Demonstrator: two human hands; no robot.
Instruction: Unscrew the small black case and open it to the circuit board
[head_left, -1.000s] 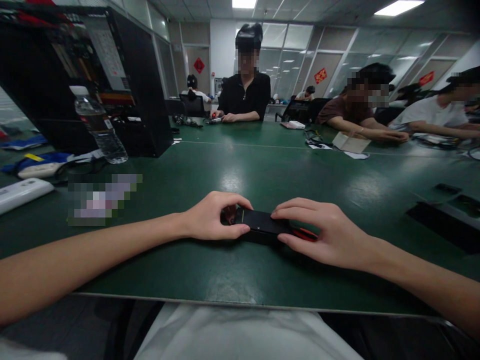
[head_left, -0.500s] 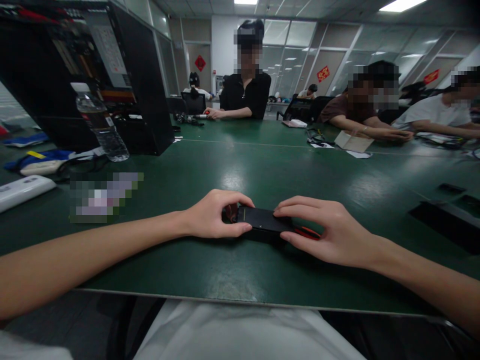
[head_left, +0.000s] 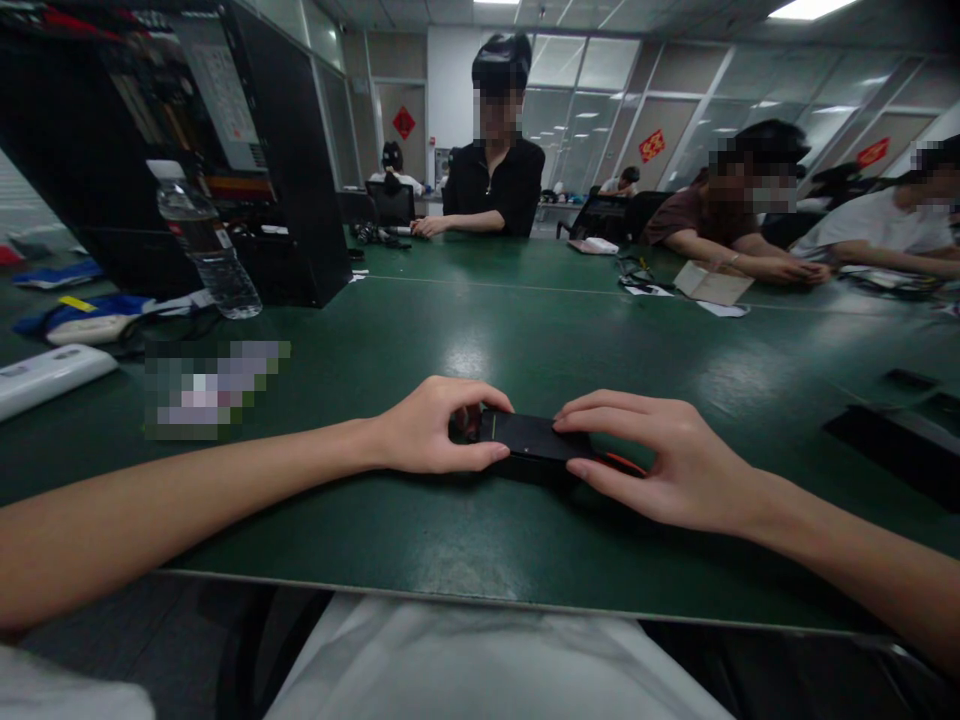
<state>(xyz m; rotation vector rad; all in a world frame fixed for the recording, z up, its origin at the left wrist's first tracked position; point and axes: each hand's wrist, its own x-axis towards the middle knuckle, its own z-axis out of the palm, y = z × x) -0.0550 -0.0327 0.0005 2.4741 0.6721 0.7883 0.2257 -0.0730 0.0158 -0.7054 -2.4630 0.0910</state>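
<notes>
A black rectangular box (head_left: 534, 439) with a flat top lies on the green table (head_left: 465, 540) in front of me. My left hand (head_left: 427, 428) grips its left end, thumb on the near side and fingers on the far side. Something dark reddish (head_left: 466, 422) shows inside that hand's curl; its kind is unclear. My right hand (head_left: 671, 455) holds the box's right end between thumb and fingertips. Under the right palm a red-edged black piece (head_left: 626, 463) sticks out at the box's right end. The underside of the box is hidden.
To the left are an opened computer case (head_left: 292, 150), a water bottle (head_left: 206, 245), a white power strip (head_left: 56, 378) and a blurred-out flat item (head_left: 217, 392). Black parts (head_left: 892, 450) lie at right. Several people sit around, one across the table (head_left: 495, 190); a paper box (head_left: 712, 283) stands farther back.
The view has shifted slightly, so everything appears a little farther right. Both hands keep the same hold on the black box, and the red edge shows a bit less.
</notes>
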